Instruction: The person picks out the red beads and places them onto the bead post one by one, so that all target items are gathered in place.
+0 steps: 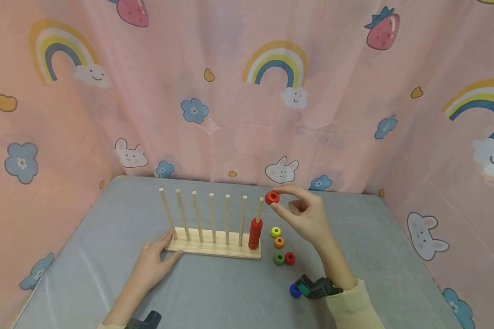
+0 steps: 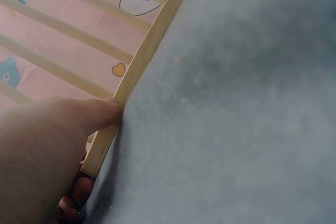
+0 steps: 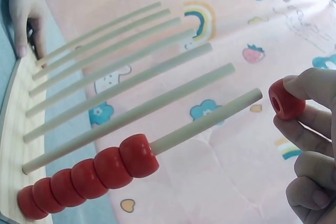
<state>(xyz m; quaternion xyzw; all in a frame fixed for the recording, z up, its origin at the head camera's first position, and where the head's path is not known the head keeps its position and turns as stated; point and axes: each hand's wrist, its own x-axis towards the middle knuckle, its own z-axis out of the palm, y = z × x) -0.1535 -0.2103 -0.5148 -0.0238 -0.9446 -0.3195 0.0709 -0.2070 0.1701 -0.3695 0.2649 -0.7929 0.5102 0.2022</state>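
Observation:
My right hand [image 1: 306,214] pinches a red bead [image 1: 272,197] between thumb and fingers. In the right wrist view the held bead [image 3: 286,99] is just off the tip of the end peg [image 3: 210,121], apart from it, its hole facing the peg. Several red beads [image 1: 255,234] are stacked on that rightmost peg, down to the wooden base [image 1: 218,249]. My left hand [image 1: 153,261] grips the left end of the base, thumb [image 2: 102,114] on its front edge, other fingers behind. The other upright pegs [image 1: 212,217] are bare.
Right of the base lie loose beads: a yellow bead [image 1: 275,232], an orange bead [image 1: 279,242], a green bead [image 1: 279,259] and a red bead [image 1: 290,258]. A blue bead [image 1: 295,290] is partly hidden by the right wrist camera [image 1: 319,288]. A patterned pink curtain [image 1: 238,137] hangs behind the grey table [image 1: 214,292].

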